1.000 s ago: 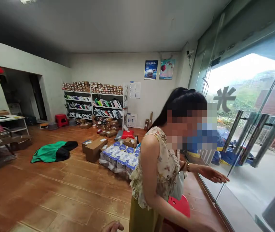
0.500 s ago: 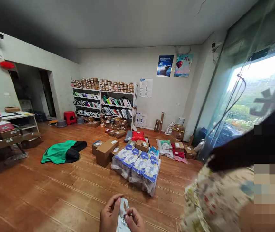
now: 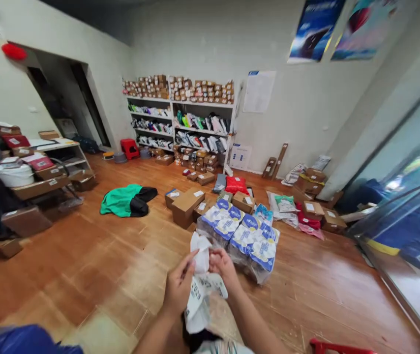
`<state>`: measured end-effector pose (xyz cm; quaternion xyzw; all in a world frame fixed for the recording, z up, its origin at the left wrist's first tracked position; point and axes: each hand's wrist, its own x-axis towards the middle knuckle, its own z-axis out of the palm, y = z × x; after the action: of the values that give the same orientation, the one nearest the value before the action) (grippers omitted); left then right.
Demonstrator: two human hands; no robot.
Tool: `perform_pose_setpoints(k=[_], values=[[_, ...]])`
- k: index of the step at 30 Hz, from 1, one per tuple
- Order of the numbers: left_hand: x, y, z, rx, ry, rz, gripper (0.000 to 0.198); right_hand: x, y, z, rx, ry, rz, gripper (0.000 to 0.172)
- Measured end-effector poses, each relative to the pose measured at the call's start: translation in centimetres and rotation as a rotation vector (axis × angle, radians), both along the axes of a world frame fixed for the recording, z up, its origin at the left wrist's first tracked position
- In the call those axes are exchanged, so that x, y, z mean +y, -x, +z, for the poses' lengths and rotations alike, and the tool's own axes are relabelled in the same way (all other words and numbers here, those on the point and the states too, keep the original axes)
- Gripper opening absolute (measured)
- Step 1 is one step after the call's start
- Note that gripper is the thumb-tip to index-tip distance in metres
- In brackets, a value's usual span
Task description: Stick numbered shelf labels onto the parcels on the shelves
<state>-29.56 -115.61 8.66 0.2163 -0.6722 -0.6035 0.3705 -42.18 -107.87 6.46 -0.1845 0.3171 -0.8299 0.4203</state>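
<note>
In the lower middle of the head view, a strip of white paper labels point(image 3: 196, 301) hangs between my hands, with printed digits on its lower part. My left hand point(image 3: 179, 281) pinches the strip's left edge between thumb and fingers. From the other side, my right hand point(image 3: 224, 268) has its fingers closed at the right edge of the upper white piece. The strip is bent, and its lower end droops toward my lap. Just beyond my hands, plastic-wrapped packs of blue-and-white paper rolls point(image 3: 241, 228) sit on the floor.
Cardboard boxes point(image 3: 184, 210) and bagged parcels point(image 3: 236, 185) stand behind the packs. A green and black cloth point(image 3: 121, 200) lies left on the wooden floor. White shelves point(image 3: 203, 104) full of parcels line the back wall. A red stool point(image 3: 339, 347) shows at the bottom right.
My view has tilted down and turned. Both hands have risen in view with the labels, and more of the strip shows. The person at the right is out of view.
</note>
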Motion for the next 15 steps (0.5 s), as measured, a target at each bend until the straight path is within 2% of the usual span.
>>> perform_pose_setpoints(k=[3, 5, 7, 11, 13, 15], values=[[-10.9, 4.7, 1.7, 0.078, -0.172, 0.022, 0.054, -11.0, 4.9, 2.2, 0.119, 0.011, -0.003, 0.036], [-18.0, 7.2, 3.2, 0.133, -0.292, 0.077, 0.06, -18.8, 7.6, 3.2, 0.168, -0.008, 0.068, 0.034], [-24.7, 8.7, 4.6, 0.178, -0.379, 0.161, 0.067, -26.4, 9.3, 3.9, 0.236, -0.031, 0.192, 0.034], [-37.5, 8.5, 6.3, 0.214, -0.527, 0.323, 0.086, -41.1, 9.9, 3.8, 0.392, -0.008, 0.435, 0.043], [-44.1, 7.5, 6.3, 0.209, -0.59, 0.395, 0.093, -48.7, 9.5, 2.8, 0.515, -0.03, 0.456, 0.05], [-51.2, 6.6, 6.3, 0.211, -0.621, 0.438, 0.094, -56.8, 9.3, 1.5, 0.632, -0.122, 0.431, 0.05]])
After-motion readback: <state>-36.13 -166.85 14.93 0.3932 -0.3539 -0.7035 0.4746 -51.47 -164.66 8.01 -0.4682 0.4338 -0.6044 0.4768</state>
